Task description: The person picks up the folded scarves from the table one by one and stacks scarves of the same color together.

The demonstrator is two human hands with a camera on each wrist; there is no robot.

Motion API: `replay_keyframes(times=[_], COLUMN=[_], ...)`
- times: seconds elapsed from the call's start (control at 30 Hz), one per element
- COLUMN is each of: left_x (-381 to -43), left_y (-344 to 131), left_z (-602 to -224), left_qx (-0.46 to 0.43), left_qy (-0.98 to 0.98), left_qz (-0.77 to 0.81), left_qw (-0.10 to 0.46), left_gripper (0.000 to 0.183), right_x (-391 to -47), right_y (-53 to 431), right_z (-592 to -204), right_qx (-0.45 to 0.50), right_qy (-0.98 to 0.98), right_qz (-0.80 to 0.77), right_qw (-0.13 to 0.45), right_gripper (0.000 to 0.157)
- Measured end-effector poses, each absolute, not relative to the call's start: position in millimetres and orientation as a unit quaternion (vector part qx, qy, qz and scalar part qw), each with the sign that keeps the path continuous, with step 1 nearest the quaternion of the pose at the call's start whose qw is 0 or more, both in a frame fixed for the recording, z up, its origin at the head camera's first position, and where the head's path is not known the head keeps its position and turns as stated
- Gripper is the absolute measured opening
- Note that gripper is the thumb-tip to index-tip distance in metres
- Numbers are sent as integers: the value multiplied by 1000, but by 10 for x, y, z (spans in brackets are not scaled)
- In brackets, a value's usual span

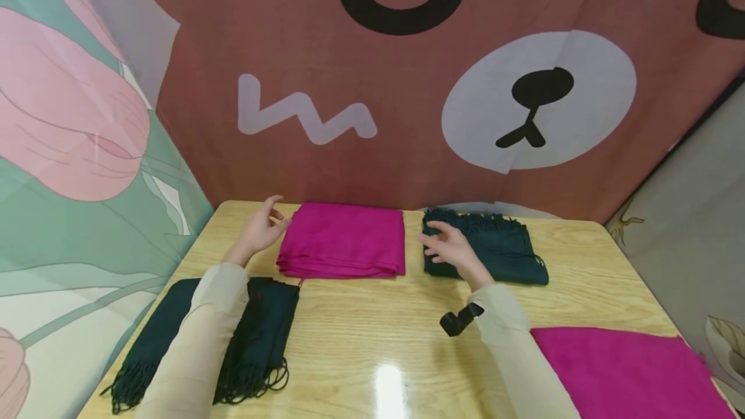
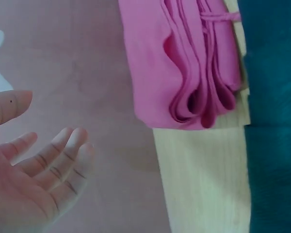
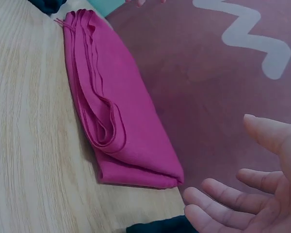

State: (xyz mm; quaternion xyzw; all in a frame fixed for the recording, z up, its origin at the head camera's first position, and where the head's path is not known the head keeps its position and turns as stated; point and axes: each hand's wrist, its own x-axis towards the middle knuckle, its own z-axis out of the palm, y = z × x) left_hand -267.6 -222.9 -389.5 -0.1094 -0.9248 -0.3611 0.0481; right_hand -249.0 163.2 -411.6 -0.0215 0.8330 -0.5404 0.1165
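Observation:
A folded magenta scarf [image 1: 346, 238] lies at the back of the table, its layered folds showing in both wrist views. My left hand [image 1: 260, 228] is raised beside its left edge, fingers relaxed and holding nothing. To the right of that scarf, my right hand [image 1: 453, 249] is held over the left part of a folded dark green fringed scarf [image 1: 500, 247], fingers loosely spread with nothing in them. In the right wrist view the right palm [image 3: 262, 194] faces the magenta scarf. Under my left forearm lies another dark green fringed scarf [image 1: 273, 322], partly hidden by the sleeve.
A second magenta scarf [image 1: 634, 367] lies at the front right, partly behind my right sleeve. The wooden table [image 1: 349, 335] meets a brown cloth backdrop [image 1: 407, 167] with a printed face. A black device [image 1: 460, 320] sticks out from the right cuff.

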Motion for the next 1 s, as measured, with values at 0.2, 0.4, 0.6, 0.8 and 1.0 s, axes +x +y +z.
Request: replay_keyframes(times=[0.2,0.4,0.6,0.8,1.0], left_x=[-2831,-2964,-3063,-3137,-3197], left_y=[-2286,-2292,-2260,-2239,-2222], left_z=[-4029,-4192,-4271,-4364,-4508], left_qx=[-84,-77,-83,-36,34], left_qy=[-933,-933,-936,-926,-881], left_qz=[-351,-349,-341,-370,-457], left_qw=[1,-35,-27,-72,-114], left_gripper=[57,60,60,62,65], right_x=[-2663,-2784,-2841,-2836,-2886], right_y=[1492,1387,1281,1159,1068], right_z=[-4202,-4319,-4444,-4518,-4556], right_qx=[-4,18,47,86,110], right_qy=[821,811,794,791,769], right_qz=[-552,-567,-592,-592,-617], right_qw=[146,141,131,129,124], right_gripper=[64,71,71,70,68])
